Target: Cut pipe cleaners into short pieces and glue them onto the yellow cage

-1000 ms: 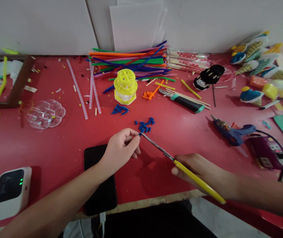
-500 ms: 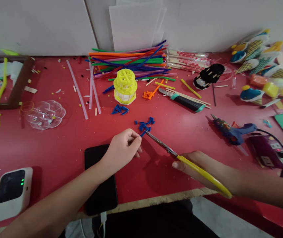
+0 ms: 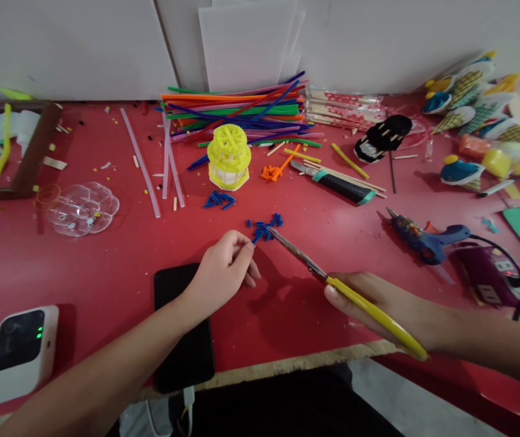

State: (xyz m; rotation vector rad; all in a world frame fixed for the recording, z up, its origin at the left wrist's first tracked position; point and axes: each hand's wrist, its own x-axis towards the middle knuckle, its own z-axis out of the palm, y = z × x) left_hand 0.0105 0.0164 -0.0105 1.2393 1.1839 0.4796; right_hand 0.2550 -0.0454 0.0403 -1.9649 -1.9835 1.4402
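Note:
My left hand (image 3: 224, 269) is closed in a pinch on a short blue straw piece (image 3: 256, 235) just above the red table (image 3: 105, 267). My right hand (image 3: 378, 303) grips yellow-handled scissors (image 3: 328, 280), whose blades point up-left and reach the straw's tip. Just beyond the blade tips lies a small pile of cut blue straw bits (image 3: 266, 227). A second heap of blue bits (image 3: 219, 199) sits in front of a yellow straw-built tower (image 3: 228, 158).
A bundle of coloured straws (image 3: 237, 112) lies at the back. A utility knife (image 3: 339, 186), a blue glue gun (image 3: 426, 240), a black phone (image 3: 182, 328), a white device (image 3: 18, 352), a clear plastic tray (image 3: 82, 209) and craft toys (image 3: 474, 115) surround the work spot.
The scissors have swung slightly up and away, with their tips now over the blue pile. My left hand has shifted a little up with the straw piece.

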